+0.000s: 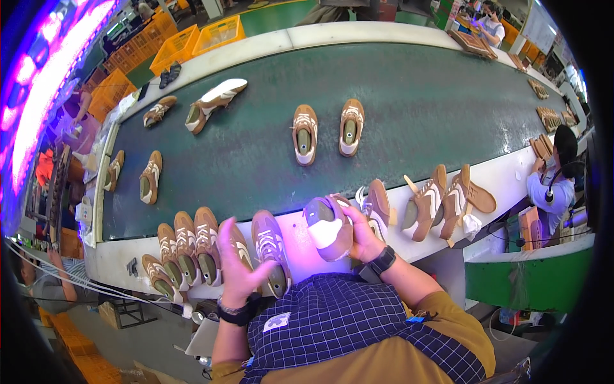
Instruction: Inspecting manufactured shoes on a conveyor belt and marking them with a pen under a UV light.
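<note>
My right hand (363, 235) grips a brown sneaker (330, 238) with a white heel patch, lifted in front of my apron and tilted so that its heel and opening face me. My left hand (242, 269) is raised with its thumb and fingers spread, holding nothing. Just beside it, a brown sneaker with white laces (268, 240) rests on the white ledge (300, 237). Part of another sneaker is hidden behind my left hand. Right of the held shoe stands one more sneaker (377, 208), its laces loose.
Several sneakers (185, 246) line the ledge at left; a pair (437, 201) stands at right near a loose sole (481, 197). More shoes (305, 136) sit on the green conveyor belt (256, 166). Orange crates (219, 35) stand beyond. A co-worker (555, 182) sits at far right.
</note>
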The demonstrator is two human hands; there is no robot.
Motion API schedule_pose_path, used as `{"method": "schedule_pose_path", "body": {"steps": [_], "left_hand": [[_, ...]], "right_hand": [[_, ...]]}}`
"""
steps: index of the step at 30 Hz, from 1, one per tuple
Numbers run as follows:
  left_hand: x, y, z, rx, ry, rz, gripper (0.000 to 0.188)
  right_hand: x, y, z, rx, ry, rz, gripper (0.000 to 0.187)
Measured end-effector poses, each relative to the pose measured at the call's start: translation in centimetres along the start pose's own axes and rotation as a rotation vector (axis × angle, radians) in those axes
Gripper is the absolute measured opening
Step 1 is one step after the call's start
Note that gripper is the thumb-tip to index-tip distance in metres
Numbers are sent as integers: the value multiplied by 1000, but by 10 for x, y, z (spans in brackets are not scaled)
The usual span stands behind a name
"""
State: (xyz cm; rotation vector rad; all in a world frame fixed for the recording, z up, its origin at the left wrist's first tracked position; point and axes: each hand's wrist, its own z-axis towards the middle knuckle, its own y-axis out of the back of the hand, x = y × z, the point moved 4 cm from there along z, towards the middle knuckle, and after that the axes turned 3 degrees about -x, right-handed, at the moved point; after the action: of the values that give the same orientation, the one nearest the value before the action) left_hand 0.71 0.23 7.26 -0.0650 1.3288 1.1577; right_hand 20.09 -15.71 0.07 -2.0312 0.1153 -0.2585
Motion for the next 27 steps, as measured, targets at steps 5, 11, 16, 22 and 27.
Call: {"method": "schedule_pose_path", "body": {"steps": [5,11,16,22,27], "left_hand": [[-70,-73,23,211,-399,-39,99],[-52,-96,37,237,-233,-247,96],[-57,-92,43,124,-308,-84,92],[-72,-91,49,89,-323,27,87],[-76,-86,56,80,-333,38,85]], "right_hand": [[-21,4,1,-38,-75,-26,49],[-17,30,-12,-21,-386,-238,60],[15,9,-59,-80,-225,-985,37],[34,-57,-70,77,1079,-1653,46],[31,-55,-54,223,843,-1698,46]]}}
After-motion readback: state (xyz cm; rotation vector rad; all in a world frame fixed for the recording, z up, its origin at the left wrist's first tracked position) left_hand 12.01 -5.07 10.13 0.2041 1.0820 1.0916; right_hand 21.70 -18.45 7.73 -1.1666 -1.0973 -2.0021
